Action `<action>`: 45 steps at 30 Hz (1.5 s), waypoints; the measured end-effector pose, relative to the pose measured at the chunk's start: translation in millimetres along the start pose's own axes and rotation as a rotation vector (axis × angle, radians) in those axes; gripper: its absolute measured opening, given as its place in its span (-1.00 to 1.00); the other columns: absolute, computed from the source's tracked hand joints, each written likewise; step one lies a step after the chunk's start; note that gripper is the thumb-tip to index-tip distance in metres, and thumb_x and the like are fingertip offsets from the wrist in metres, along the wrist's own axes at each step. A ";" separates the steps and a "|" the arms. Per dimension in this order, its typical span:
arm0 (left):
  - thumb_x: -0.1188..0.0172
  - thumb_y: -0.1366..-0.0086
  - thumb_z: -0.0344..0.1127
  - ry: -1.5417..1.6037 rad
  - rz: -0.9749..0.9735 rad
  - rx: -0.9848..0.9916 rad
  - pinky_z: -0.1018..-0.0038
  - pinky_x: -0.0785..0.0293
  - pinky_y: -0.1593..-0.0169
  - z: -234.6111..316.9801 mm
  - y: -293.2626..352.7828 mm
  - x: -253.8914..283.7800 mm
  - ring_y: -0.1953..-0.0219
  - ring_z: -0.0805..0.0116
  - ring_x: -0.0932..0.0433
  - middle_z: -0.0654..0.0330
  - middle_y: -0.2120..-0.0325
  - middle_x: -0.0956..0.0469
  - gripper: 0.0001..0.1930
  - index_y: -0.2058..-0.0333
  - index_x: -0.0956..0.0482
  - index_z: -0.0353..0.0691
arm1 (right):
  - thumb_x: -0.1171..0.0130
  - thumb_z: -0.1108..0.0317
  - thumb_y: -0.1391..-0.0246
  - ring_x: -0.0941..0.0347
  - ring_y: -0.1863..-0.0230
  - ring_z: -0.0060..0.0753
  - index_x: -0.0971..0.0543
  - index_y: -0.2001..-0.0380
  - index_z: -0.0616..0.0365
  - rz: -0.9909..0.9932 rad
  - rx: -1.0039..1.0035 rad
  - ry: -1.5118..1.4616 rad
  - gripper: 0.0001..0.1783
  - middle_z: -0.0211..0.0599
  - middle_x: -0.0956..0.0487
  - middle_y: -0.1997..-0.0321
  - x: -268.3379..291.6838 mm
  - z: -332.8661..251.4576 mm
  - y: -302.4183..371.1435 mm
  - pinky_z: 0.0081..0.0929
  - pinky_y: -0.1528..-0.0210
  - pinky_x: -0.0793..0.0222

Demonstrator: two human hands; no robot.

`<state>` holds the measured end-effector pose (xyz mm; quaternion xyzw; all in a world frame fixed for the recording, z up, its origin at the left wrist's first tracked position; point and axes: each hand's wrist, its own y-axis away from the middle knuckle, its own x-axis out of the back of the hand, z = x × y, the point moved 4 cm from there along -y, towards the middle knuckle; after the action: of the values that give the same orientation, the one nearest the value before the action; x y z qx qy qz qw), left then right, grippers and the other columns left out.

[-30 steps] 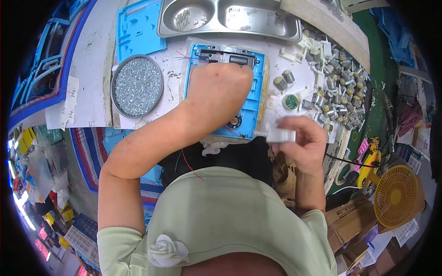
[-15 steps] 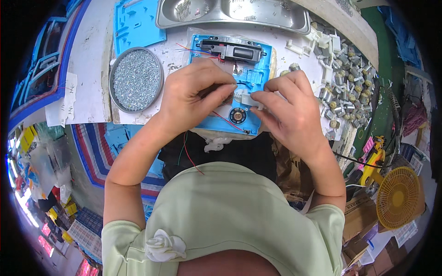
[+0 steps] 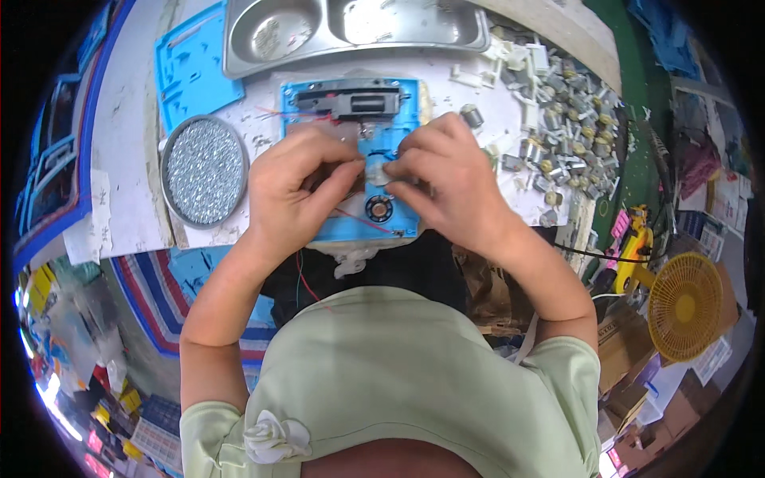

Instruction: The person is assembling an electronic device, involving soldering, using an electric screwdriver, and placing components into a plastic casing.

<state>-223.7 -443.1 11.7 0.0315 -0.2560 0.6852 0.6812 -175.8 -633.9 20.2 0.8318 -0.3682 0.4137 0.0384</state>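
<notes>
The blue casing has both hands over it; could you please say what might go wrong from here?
The red wire beside the left hand could get snagged or pinched. The right hand might let the small white part slip toward the round speaker-like part just below it in view.

A white table (image 3: 123, 171) stretches from ten o'clock round to two, where green floor (image 3: 658, 111) lies beyond its end; a yellow fan (image 3: 685, 307) stands between three and four, cardboard boxes (image 3: 625, 342) sit at four, and bright lights (image 3: 51, 394) glare at eight beyond grey floor (image 3: 131, 323)
</notes>
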 end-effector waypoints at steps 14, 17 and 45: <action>-0.36 -0.12 -0.59 -0.040 -0.035 0.017 0.59 -0.22 0.51 5.0 -4.0 -1.8 0.58 0.57 -0.34 0.25 0.47 -0.56 -0.85 0.31 -0.64 -0.30 | -0.32 0.20 0.03 -0.43 0.18 -0.05 -0.70 0.37 0.19 0.087 -0.392 0.588 -0.73 -0.20 -0.60 0.40 52.7 64.3 6.2 -0.15 0.06 -0.35; -0.38 -0.14 -0.55 0.001 0.036 0.099 0.58 -0.25 0.49 22.4 -12.3 -0.6 0.58 0.56 -0.33 0.25 0.47 -0.55 -0.77 0.21 -0.63 -0.27 | -0.29 0.20 0.00 -0.44 0.22 0.02 -0.64 0.28 0.22 0.194 -0.172 0.296 -0.69 -0.18 -0.61 0.40 61.4 42.6 -2.5 -0.09 0.10 -0.37; -0.20 -0.28 -0.16 -0.686 -0.076 0.089 0.16 -0.59 0.05 -71.7 -304.5 -75.3 0.17 0.04 -0.69 0.02 0.21 -0.71 -0.74 0.20 -0.75 -0.15 | -0.40 0.69 0.05 -0.62 0.25 -0.41 -0.46 0.27 0.22 0.490 -0.346 -1.616 -0.66 -0.23 -0.61 0.29 51.7 39.7 57.3 -0.48 0.15 -0.59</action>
<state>92.7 -501.9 13.8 0.2991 -0.4385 0.6193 0.5785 -166.5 -720.2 17.4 0.7506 -0.5097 -0.3703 -0.1996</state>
